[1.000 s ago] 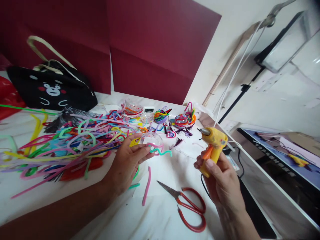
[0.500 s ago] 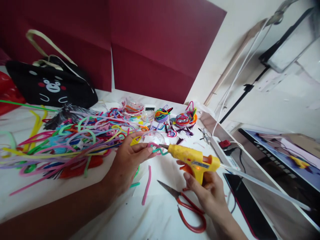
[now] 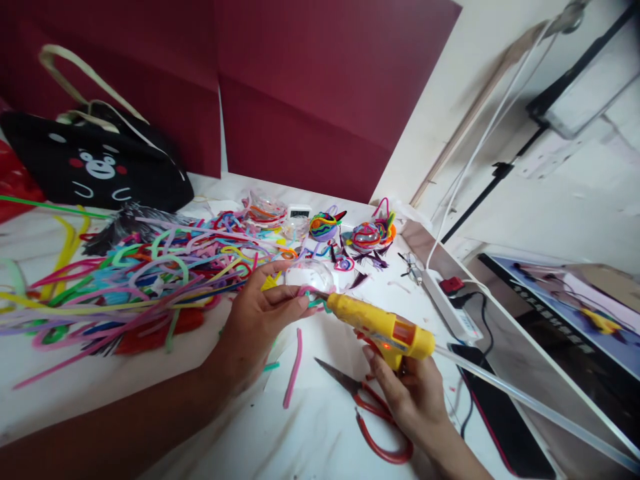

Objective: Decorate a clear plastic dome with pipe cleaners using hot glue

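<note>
Pile of pipe cleaners (image 3: pixel 150 267) lies on the desk (image 3: pixel 225 433), left half of frame; bag (image 3: pixel 100 170) behind it, upper left. Craft balls (image 3: pixel 324 228) sit beyond dome (image 3: pixel 313 273), near centre. Glue gun (image 3: pixel 377 322) right of dome; scissors (image 3: pixel 354 387) below both, lower centre. Phone (image 3: pixel 505 417) lower right, power strip (image 3: pixel 445 303) just beyond it.

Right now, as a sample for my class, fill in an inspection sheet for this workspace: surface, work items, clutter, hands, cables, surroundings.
Surface: white table with streaks.
Work items: clear dome with pink and green trim; yellow glue gun, orange light lit, nozzle at the trim, contact unclear.
Clutter: pipe cleaners heaped on the left; scissors, partly hidden.
Hands: left hand pinches the dome's edge; right hand grips the glue gun.
Cables: power strip on the right, red plug in it; black cable nearby.
Surroundings: black bag back left, maroon sheets behind.
</note>
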### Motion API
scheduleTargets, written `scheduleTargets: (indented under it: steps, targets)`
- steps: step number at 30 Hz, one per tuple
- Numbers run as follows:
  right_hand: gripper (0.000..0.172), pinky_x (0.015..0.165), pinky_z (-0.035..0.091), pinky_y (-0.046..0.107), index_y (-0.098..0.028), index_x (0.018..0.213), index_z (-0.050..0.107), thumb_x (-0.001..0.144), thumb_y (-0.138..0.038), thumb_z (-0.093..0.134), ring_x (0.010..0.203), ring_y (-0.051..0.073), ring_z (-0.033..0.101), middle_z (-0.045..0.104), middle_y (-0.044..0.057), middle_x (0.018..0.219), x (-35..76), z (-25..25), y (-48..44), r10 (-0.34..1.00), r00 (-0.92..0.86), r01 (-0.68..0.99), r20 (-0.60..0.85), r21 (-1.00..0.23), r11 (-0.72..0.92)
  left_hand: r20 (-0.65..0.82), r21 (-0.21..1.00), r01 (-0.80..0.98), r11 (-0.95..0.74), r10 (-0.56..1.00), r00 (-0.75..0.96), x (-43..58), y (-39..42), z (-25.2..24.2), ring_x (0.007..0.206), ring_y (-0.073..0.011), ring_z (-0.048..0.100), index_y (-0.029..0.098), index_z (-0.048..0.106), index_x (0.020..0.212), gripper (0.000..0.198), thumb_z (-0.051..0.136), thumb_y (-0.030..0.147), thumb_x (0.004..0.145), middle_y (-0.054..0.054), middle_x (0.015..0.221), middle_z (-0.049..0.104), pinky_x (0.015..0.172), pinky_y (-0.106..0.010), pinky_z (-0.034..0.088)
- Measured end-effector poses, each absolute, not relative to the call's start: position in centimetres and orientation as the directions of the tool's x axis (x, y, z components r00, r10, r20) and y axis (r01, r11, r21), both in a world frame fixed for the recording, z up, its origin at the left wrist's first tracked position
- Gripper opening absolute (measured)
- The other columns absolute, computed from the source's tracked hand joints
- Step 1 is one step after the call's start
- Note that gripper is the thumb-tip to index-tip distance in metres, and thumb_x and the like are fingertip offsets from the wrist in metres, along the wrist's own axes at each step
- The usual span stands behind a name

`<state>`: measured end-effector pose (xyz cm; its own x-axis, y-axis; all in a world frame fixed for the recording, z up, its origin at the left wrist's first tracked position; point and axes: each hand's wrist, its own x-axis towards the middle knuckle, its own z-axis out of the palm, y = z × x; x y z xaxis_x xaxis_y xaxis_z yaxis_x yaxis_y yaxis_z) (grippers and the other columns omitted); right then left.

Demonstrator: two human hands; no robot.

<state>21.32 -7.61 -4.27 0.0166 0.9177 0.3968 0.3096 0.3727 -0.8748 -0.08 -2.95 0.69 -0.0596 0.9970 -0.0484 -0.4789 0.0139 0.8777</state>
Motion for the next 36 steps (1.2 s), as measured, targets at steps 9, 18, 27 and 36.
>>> scheduleTargets:
  steps: [9, 18, 27, 36]
  targets:
    - [0.025, 0.063, 0.059, 0.025, -0.024, 0.116, 0.063, 0.090, -0.026, 0.064, 0.074, 0.016, 0.068, 0.067, 0.010, 0.118, 21.4, -4.2, -7.5, 0.887, -0.032, 0.413, 0.461, -0.802, 0.432, -0.038, 0.887, -0.462, 0.016, 0.999, -0.037, -0.1, -3.2, 0.8, 0.076, -0.0133, 0.071, 0.020, 0.052, 0.118, 0.059, 0.081, 0.014, 0.068, 0.001, 0.076, 0.076, 0.076, -0.026, 0.060]
    - [0.029, 0.081, 0.061, 0.033, -0.024, 0.120, 0.062, 0.091, -0.025, 0.063, 0.095, 0.023, 0.070, 0.068, 0.009, 0.114, 22.1, -5.4, -7.2, 0.879, -0.068, 0.452, 0.473, -0.771, 0.449, -0.016, 0.880, -0.475, 0.006, 1.000, -0.018, 0.1, -3.1, 0.6, 0.078, -0.0154, 0.074, 0.021, 0.051, 0.116, 0.055, 0.080, 0.014, 0.070, 0.001, 0.076, 0.077, 0.077, -0.028, 0.061]
    - [0.034, 0.091, 0.058, 0.038, -0.028, 0.125, 0.058, 0.091, -0.023, 0.063, 0.105, 0.023, 0.067, 0.065, 0.008, 0.118, 22.0, -5.2, -7.7, 0.880, -0.084, 0.456, 0.468, -0.767, 0.451, -0.016, 0.884, -0.467, 0.013, 1.000, -0.004, 0.1, -3.3, 0.6, 0.079, -0.0147, 0.074, 0.022, 0.051, 0.117, 0.054, 0.079, 0.014, 0.071, 0.002, 0.076, 0.077, 0.076, -0.025, 0.061]
    - [0.035, 0.094, 0.056, 0.040, -0.028, 0.128, 0.055, 0.093, -0.028, 0.061, 0.107, 0.025, 0.067, 0.067, 0.009, 0.118, 22.2, -5.0, -7.6, 0.902, -0.099, 0.451, 0.420, -0.789, 0.417, -0.018, 0.885, -0.465, 0.012, 1.000, -0.009, 0.1, -3.3, 0.6, 0.079, -0.0147, 0.074, 0.021, 0.051, 0.117, 0.055, 0.079, 0.014, 0.071, 0.002, 0.076, 0.077, 0.075, -0.024, 0.061]
